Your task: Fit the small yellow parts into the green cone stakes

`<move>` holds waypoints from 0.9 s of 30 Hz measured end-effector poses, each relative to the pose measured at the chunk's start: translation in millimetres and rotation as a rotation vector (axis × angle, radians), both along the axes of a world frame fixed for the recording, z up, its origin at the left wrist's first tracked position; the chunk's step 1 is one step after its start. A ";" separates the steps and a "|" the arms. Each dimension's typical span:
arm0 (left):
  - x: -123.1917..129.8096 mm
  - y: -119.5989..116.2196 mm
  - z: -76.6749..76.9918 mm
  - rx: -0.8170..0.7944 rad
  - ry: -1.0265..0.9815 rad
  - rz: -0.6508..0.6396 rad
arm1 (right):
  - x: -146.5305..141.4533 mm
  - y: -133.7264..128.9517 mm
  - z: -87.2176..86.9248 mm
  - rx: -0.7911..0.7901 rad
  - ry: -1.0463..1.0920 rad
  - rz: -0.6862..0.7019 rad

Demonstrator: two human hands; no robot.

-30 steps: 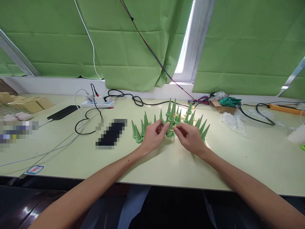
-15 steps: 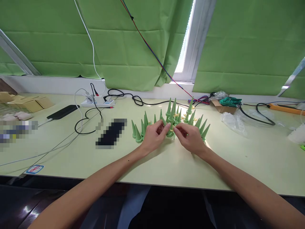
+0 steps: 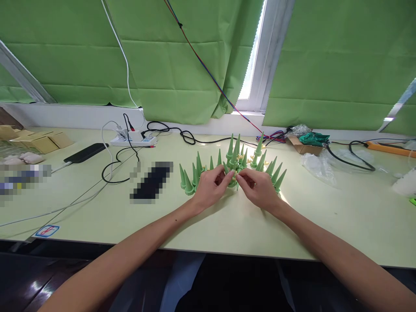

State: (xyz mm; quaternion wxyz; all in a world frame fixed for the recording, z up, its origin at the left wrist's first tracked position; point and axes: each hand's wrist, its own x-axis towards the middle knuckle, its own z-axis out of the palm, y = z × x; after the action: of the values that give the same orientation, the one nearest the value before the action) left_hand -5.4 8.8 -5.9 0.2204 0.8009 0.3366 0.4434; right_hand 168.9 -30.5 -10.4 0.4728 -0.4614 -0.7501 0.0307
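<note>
Green pointed plastic watering spikes [image 3: 188,184] stand upright in a loose group on the table. My left hand [image 3: 211,186] is closed in a pinch on one of the spikes, its fingers hiding most of it. Close against it, my right hand [image 3: 258,186] pinches a small pale-yellow valve piece at the spike's side. The fingertips of both hands almost meet. More spikes [image 3: 279,180] stand just beyond my right hand, and small yellow pieces [image 3: 253,159] show among those behind.
A blurred black object [image 3: 152,180] lies left of the spikes. Behind it are a power strip [image 3: 133,141] and looping black cables [image 3: 188,136]. At the right sit a small cardboard box [image 3: 305,147] with a green bag and clear plastic bags [image 3: 320,169]. The table's front edge runs below my forearms.
Both hands stay in nearly the same place. My fingertips have drawn slightly closer together, and the spike between them now shows less. The standing spikes have not moved.
</note>
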 end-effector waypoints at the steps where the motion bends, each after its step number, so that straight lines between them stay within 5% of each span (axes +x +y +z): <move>1: 0.0 -0.3 0.1 0.005 0.009 -0.001 | 0.1 0.3 -0.3 -0.001 -0.001 0.002; 27: 0.2 -0.5 -0.9 0.080 0.002 0.001 | 0.3 -0.1 1.7 -0.083 0.009 0.002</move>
State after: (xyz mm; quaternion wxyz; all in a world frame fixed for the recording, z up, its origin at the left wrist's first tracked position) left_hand -5.2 8.3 -6.9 0.1878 0.8094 0.3191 0.4558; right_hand 169.2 -30.6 -8.7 0.4567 -0.4796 -0.7465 0.0646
